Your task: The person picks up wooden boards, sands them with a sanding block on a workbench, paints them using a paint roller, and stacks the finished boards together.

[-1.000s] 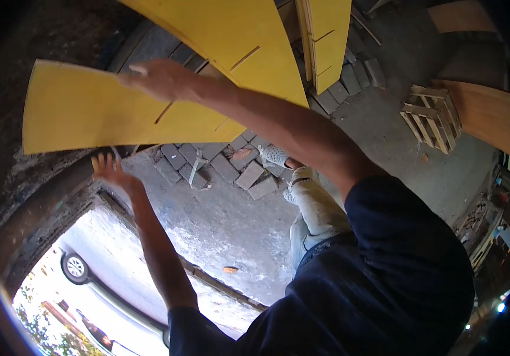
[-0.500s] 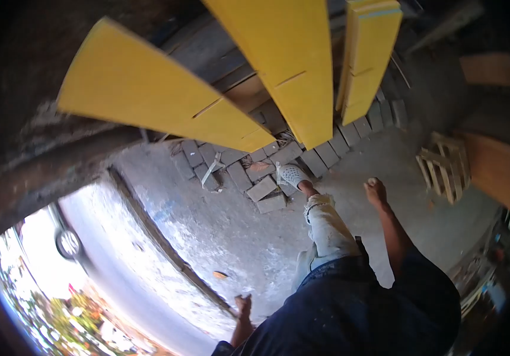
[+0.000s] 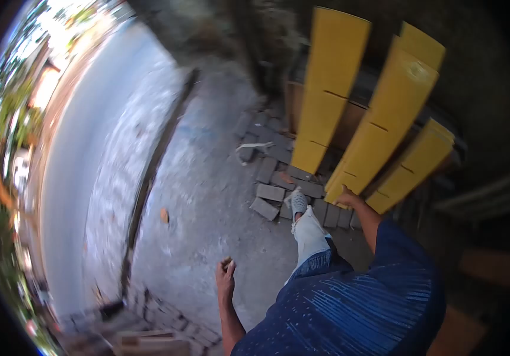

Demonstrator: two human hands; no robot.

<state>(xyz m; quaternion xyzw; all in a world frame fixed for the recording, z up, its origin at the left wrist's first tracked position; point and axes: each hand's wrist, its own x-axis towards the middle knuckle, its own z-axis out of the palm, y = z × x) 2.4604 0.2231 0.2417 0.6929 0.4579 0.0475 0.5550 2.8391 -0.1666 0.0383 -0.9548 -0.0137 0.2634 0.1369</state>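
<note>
My right hand [image 3: 347,197] is stretched forward, overlapping the lower end of the middle stack of yellow boards [image 3: 385,115]; whether it touches them I cannot tell. Its thumb stands apart from the fingers and nothing shows in it. A single wide yellow board [image 3: 331,89] leans upright to the left of that stack, and a shorter yellow stack [image 3: 415,166] leans on the right. Low over the concrete floor, my left hand [image 3: 225,277] has its fingers curled in; what lies inside them, if anything, is hidden.
Grey paving blocks [image 3: 270,193], some loose, lie by my forward foot [image 3: 298,203]. A pale strip [image 3: 255,145] rests on them. A long groove [image 3: 159,160] crosses the concrete floor [image 3: 198,196], with a small orange-brown piece [image 3: 164,215] nearby. More blocks [image 3: 178,320] lie at bottom left.
My view has turned, so the yellow boards now appear farther right. My right hand has come to overlap the middle stack, and its thumb now stands apart. My left hand has swung forward.
</note>
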